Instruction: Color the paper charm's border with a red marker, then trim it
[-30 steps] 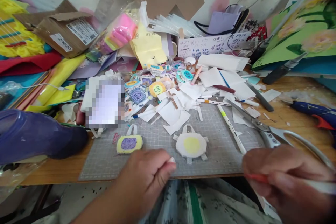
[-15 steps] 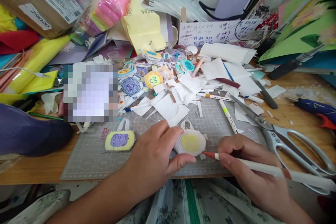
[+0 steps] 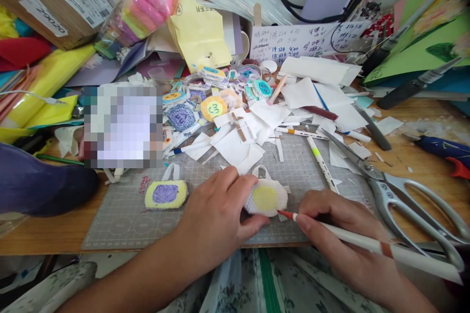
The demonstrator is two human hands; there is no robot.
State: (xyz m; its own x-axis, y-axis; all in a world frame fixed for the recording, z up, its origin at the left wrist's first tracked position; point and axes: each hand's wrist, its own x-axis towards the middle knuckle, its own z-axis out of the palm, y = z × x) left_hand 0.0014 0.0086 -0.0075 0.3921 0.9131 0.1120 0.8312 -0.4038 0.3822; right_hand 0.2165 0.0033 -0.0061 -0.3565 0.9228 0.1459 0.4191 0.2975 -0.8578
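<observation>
A round white pad with a yellow middle (image 3: pixel 265 198) lies on the grey cutting mat (image 3: pixel 125 215). My left hand (image 3: pixel 216 215) rests on the mat with its fingers pressed on the pad's left edge. My right hand (image 3: pixel 341 234) grips a white marker with a red tip (image 3: pixel 352 242); the tip sits at the pad's lower right edge. A second pad, yellow with a purple middle (image 3: pixel 166 194), lies to the left, untouched.
Large steel scissors (image 3: pixel 400 195) lie at the right. White paper scraps (image 3: pixel 242 144), pens and several small coloured pads fill the mat's far side. A purple object (image 3: pixel 40 181) sits at the left, a blue glue gun (image 3: pixel 446 149) at the right.
Both hands came up from the near edge onto the mat. The left now holds down the white pad and the right has brought the marker tip to its edge.
</observation>
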